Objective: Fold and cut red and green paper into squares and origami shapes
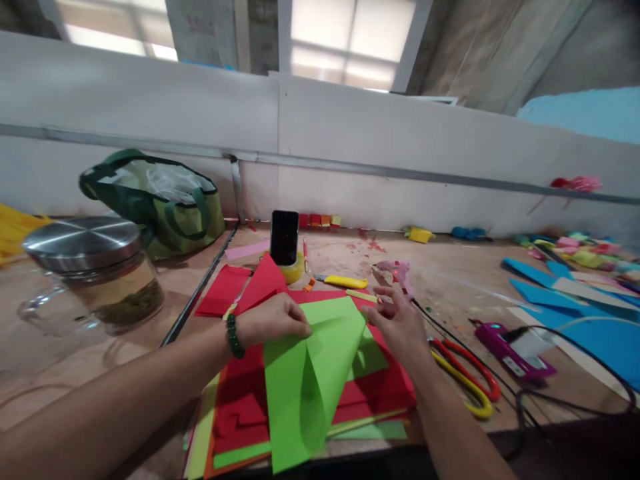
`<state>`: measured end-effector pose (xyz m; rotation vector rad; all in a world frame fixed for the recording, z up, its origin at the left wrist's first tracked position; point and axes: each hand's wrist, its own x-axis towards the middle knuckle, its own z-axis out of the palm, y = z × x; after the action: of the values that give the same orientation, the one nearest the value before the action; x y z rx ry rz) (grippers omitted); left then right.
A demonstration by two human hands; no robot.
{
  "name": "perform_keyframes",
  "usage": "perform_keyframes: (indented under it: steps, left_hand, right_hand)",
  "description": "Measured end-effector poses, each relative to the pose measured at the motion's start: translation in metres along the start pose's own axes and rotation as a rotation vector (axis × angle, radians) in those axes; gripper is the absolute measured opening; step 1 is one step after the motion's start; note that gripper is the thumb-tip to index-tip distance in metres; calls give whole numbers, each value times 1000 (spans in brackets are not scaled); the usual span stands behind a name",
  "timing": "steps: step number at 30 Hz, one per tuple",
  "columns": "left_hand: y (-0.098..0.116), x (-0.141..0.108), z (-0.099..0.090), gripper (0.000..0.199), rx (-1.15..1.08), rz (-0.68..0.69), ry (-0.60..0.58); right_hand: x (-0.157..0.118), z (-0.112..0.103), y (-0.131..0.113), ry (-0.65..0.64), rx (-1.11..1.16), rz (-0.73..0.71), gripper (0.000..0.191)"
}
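Observation:
A bright green paper sheet (290, 380) with a raised fold is over a pile of red paper (240, 400). My left hand (280, 317), with a dark green bead bracelet at the wrist, pinches the sheet near its upper middle. At the sheet's upper right corner is my right hand (395, 320), its thumb touching or very near the paper's edge and its other fingers apart. Another green piece (373, 360) lies beneath on the red paper. A yellow cutter knife (345, 282) and a pink glue gun (400, 275) lie beyond the hands.
Red-and-yellow-handled scissors (487, 380), a purple power strip (515, 353) and cables lie right. Blue paper (600, 333) is farther right. A phone (285, 238) stands against a tape roll (294, 267). A glass mug (120, 293) and green bag (185, 220) stand left.

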<state>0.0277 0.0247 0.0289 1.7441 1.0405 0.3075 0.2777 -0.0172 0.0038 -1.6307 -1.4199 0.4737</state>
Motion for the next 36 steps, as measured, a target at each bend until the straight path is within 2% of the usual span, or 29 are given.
perform_keyframes:
  steps: [4,8,12,18,23,31,36]
  left_hand:
    - [-13,16,5,24,35,-41,5]
    - [-25,21,8,23,96,-47,6]
    - [-27,19,8,22,145,-34,11]
    - [-24,18,7,19,193,-25,20]
    - [-23,19,7,19,218,-26,15]
    - [-20,16,8,19,285,-13,20]
    - [-20,16,9,17,339,0,23]
  right_hand:
    - [7,11,21,-32,-76,31,37]
    - [9,11,32,-25,-164,14,30]
    - [2,6,21,-21,-235,-93,19]
    - [-13,15,10,-205,-403,-252,24]
    - [-10,16,16,-297,-489,-287,33]
    - [-14,4,6,-447,-454,-301,35]
    - [-14,-6,3,-523,-513,-296,32]
